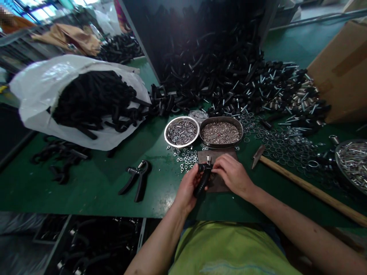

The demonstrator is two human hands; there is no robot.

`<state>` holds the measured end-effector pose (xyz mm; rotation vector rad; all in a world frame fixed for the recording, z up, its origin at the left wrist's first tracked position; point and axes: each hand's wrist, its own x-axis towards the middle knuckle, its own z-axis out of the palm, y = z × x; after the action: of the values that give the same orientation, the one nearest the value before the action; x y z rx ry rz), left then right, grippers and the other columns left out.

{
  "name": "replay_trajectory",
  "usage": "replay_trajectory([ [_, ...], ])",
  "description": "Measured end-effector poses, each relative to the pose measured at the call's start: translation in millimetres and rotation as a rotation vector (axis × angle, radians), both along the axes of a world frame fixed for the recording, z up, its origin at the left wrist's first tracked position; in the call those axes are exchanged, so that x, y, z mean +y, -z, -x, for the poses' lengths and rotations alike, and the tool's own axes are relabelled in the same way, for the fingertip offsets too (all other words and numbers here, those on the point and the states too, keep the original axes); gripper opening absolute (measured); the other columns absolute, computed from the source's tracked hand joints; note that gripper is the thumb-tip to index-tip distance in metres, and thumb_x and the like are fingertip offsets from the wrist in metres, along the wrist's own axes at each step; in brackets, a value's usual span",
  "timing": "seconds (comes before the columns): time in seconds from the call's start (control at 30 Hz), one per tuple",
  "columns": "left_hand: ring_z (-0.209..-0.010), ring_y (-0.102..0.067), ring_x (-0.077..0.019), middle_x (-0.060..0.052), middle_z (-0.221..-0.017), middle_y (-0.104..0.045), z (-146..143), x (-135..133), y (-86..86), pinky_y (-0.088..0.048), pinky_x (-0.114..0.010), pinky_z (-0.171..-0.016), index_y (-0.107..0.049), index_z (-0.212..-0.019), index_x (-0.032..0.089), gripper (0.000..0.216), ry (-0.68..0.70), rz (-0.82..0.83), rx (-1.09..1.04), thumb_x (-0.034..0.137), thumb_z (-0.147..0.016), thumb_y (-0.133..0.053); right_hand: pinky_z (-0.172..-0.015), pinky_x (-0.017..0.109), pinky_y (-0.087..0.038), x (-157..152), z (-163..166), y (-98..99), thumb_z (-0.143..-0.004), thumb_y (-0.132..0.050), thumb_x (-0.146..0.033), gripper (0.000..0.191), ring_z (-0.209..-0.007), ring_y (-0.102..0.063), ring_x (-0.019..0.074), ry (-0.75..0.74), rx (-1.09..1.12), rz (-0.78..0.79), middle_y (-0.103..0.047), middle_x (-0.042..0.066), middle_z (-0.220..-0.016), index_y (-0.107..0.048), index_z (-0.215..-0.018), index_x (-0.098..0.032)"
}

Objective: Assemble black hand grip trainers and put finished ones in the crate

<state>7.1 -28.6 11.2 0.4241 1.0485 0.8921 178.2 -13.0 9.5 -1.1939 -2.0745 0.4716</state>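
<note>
My left hand [187, 188] is closed around a black plastic handle [203, 180], holding it upright over a small brown pad [218, 168] on the green table. A short metal bolt [209, 159] sticks out of the handle's top. My right hand [233, 173] pinches at the top of the handle beside that bolt; what its fingertips hold is too small to see. A finished black hand-grip [137, 178] lies to the left of my hands.
Behind the pad stand a round steel bowl [181, 132] of bolts and an oval tray [221, 132] of small nuts, with loose washers [185, 157] scattered about. A wooden-handled hammer [301, 182] lies right. Heaps of black handles [229, 76], a white sack [71, 95], another dish [353, 162].
</note>
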Motion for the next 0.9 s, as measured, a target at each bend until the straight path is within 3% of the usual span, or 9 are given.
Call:
replay_trajectory([
  [0.13, -0.076, -0.061, -0.0175, -0.009, -0.098, -0.067, 6.1, 11.9, 1.3, -0.047, -0.024, -0.057, -0.063, -0.115, 0.017, 0.054, 0.265, -0.219, 0.257, 0.052, -0.074, -0.064, -0.075, 0.035, -0.044, 12.1, -18.5, 4.3, -0.091, -0.047, -0.023, 0.013, -0.088, -0.055, 0.0197, -0.121, -0.277, -0.305, -0.064, 0.01, -0.097, -0.059, -0.094, -0.017],
  [0.23, -0.092, -0.06, -0.0227, -0.008, -0.104, -0.067, 6.5, 19.6, -0.1, -0.047, -0.033, -0.078, -0.064, -0.115, 0.019, 0.053, 0.456, -0.525, 0.585, 0.046, -0.07, -0.07, -0.082, 0.038, -0.04, 26.2, -32.2, 9.3, -0.092, -0.042, -0.019, 0.02, -0.097, -0.054, 0.0201, -0.306, -0.497, -0.504, -0.063, 0.01, -0.108, -0.061, -0.098, -0.018],
  [0.33, -0.098, -0.057, -0.0254, -0.008, -0.102, -0.066, 4.3, 20.6, 1.0, -0.042, -0.037, -0.088, -0.061, -0.118, 0.022, 0.059, 0.584, -0.884, 0.937, 0.049, -0.067, -0.072, -0.076, 0.034, -0.039, 35.2, -39.4, 16.9, -0.093, -0.04, -0.018, 0.023, -0.085, -0.055, 0.0171, -0.446, -0.588, -0.563, -0.066, 0.007, -0.088, -0.062, -0.086, -0.016],
  [0.43, -0.096, -0.057, -0.025, -0.008, -0.099, -0.066, 4.3, 17.2, 7.3, -0.041, -0.038, -0.088, -0.057, -0.123, 0.022, 0.064, 0.624, -1.074, 1.108, 0.053, -0.069, -0.069, -0.065, 0.031, -0.036, 36.9, -41.7, 22.8, -0.093, -0.039, -0.018, 0.025, -0.071, -0.052, 0.0149, -0.472, -0.639, -0.578, -0.064, 0.005, -0.077, -0.062, -0.083, -0.016],
  [0.6, -0.095, -0.056, -0.0248, -0.008, -0.102, -0.065, 4.7, 9.0, 19.6, -0.04, -0.04, -0.087, -0.052, -0.125, 0.021, 0.067, 0.603, -1.177, 1.209, 0.054, -0.07, -0.068, -0.061, 0.03, -0.033, 35.6, -46.2, 22.0, -0.093, -0.041, -0.018, 0.022, -0.073, -0.053, 0.0148, -0.507, -0.661, -0.587, -0.065, 0.006, -0.086, -0.062, -0.09, -0.016],
  [0.73, -0.098, -0.054, -0.0265, -0.011, -0.106, -0.063, 0.3, 2.5, 24.9, -0.04, -0.041, -0.086, -0.055, -0.12, 0.018, 0.062, 0.583, -1.179, 1.27, 0.051, -0.069, -0.069, -0.064, 0.03, -0.037, 29.1, -56.3, 19.2, -0.093, -0.041, -0.018, 0.025, -0.08, -0.055, 0.0162, -0.475, -0.646, -0.493, -0.066, 0.007, -0.089, -0.061, -0.107, -0.014],
  [0.8, -0.099, -0.054, -0.0266, -0.01, -0.108, -0.062, -1.5, 0.9, 26.5, -0.041, -0.041, -0.087, -0.055, -0.118, 0.018, 0.062, 0.55, -1.157, 1.282, 0.05, -0.068, -0.071, -0.07, 0.032, -0.04, 19.7, -67.7, 16.0, -0.093, -0.043, -0.023, 0.026, -0.088, -0.056, 0.0184, -0.379, -0.627, -0.415, -0.065, 0.009, -0.096, -0.06, -0.111, -0.015],
  [0.9, -0.099, -0.054, -0.0264, -0.009, -0.108, -0.061, -3.0, 1.0, 27.1, -0.041, -0.042, -0.088, -0.055, -0.116, 0.019, 0.063, 0.533, -1.118, 1.267, 0.05, -0.065, -0.073, -0.078, 0.035, -0.042, -4.6, -97.3, 11.2, -0.091, -0.048, -0.029, 0.029, -0.096, -0.054, 0.0232, -0.037, -0.668, -0.263, -0.062, 0.012, -0.106, -0.059, -0.114, -0.016],
])
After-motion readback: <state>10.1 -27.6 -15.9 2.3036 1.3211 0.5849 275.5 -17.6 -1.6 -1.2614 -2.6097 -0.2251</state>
